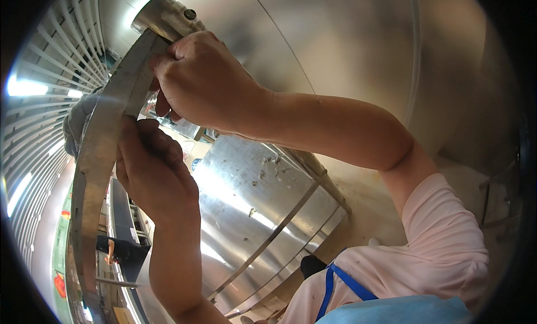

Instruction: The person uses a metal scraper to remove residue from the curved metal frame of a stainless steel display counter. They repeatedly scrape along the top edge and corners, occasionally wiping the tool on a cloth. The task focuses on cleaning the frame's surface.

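A long strip of bare sheet metal (107, 108) runs down the left side of the view, bowed by the lens. My right hand (197, 74) grips its inner lip near the top, with the thumb side on the metal and some fingers hanging below. Lower down, my left hand (155, 168) is closed at the same edge, its fingers curled and partly in shadow. Just above my right hand is a metal tube fitting (168, 17) with a bolt head on its side. What lies behind the strip at my fingertips is hidden.
Below my arms stands a stainless steel surface (235, 185) with scattered dark bits. Smooth panels (356, 43) rise on the right. Grey fabric (77, 122) shows behind the strip. Another person's forearm (110, 248) is at the lower left. A slatted ceiling (46, 101) is overhead.
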The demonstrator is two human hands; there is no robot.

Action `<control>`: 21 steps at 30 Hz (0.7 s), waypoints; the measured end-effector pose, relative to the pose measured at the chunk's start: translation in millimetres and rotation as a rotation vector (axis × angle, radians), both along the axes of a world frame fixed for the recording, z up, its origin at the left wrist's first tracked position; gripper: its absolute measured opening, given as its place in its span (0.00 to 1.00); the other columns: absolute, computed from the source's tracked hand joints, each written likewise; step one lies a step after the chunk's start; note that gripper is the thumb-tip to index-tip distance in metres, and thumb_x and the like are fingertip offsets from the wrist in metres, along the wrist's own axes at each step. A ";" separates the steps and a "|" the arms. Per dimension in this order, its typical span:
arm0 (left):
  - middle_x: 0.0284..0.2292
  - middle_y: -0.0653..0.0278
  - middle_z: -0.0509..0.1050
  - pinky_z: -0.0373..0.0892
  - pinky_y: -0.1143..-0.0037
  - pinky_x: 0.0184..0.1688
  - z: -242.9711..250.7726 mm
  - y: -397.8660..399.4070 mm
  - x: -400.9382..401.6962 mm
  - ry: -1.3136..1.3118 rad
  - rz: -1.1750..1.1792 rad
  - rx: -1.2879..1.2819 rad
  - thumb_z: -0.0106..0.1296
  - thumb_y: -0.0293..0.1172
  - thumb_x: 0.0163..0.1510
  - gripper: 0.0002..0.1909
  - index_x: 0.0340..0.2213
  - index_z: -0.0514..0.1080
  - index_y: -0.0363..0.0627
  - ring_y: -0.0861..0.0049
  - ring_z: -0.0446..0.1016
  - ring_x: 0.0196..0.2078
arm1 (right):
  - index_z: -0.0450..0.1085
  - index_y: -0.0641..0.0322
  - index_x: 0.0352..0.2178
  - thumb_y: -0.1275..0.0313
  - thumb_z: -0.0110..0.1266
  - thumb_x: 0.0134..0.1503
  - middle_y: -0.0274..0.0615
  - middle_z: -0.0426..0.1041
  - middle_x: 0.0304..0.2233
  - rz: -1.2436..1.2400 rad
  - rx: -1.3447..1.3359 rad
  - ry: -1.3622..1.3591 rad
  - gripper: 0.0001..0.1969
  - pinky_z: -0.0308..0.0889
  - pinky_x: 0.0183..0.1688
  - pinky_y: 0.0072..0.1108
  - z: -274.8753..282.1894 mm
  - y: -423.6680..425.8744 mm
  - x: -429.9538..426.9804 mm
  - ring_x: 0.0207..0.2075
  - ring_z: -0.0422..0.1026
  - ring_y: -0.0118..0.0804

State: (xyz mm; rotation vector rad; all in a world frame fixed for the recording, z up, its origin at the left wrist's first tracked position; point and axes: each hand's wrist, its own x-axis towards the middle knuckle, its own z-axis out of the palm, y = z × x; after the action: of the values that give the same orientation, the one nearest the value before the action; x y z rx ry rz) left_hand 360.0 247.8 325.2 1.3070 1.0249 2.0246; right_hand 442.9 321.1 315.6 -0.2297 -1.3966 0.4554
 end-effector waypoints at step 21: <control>0.15 0.64 0.66 0.58 0.84 0.19 -7.0 -15.6 -29.8 0.910 0.228 0.354 0.37 0.41 0.54 0.20 0.25 0.67 0.33 0.83 0.62 0.16 | 0.64 0.66 0.19 0.69 0.41 0.52 0.35 0.65 0.13 0.399 -0.357 0.428 0.12 0.55 0.13 0.13 -48.2 -17.5 38.7 0.12 0.61 0.20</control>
State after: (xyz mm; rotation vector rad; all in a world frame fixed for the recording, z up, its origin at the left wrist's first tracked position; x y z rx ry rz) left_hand 330.2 232.2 318.1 2.5256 1.2460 1.8057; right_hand 481.6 303.5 267.4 -0.1291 -0.9305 1.0255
